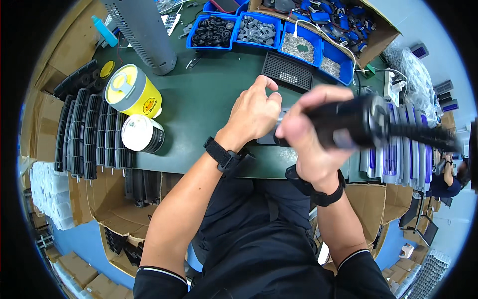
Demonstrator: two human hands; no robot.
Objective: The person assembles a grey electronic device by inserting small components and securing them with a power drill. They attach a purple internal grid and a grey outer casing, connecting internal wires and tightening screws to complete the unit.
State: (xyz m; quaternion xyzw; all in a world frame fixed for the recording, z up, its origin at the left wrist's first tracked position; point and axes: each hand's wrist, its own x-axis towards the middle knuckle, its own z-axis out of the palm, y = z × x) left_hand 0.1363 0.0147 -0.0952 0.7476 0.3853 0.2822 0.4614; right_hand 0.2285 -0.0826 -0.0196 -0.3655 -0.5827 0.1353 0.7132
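Observation:
My right hand [318,134] is wrapped round a black electric screwdriver [343,122], blurred by motion and tilted sideways, its dark cord running off to the right. Close beside it, over the green table mat [209,104], my left hand [254,109] has its fingers curled in. What those fingers hold, if anything, is hidden. A grey plastic part [269,138] lies on the mat beneath and between both hands, mostly covered by them. Beyond the hands sits a black perforated tray [279,70] with small light pieces in several of its holes.
Blue bins [214,46] of small parts and screws line the back, beside a carton [381,37] of blue-and-black parts. A yellow cup [149,89], a white-lidded jar [137,133] and a grey perforated column [149,45] stand left, near black slatted parts [92,134]. Grey-purple panels [398,149] stand right.

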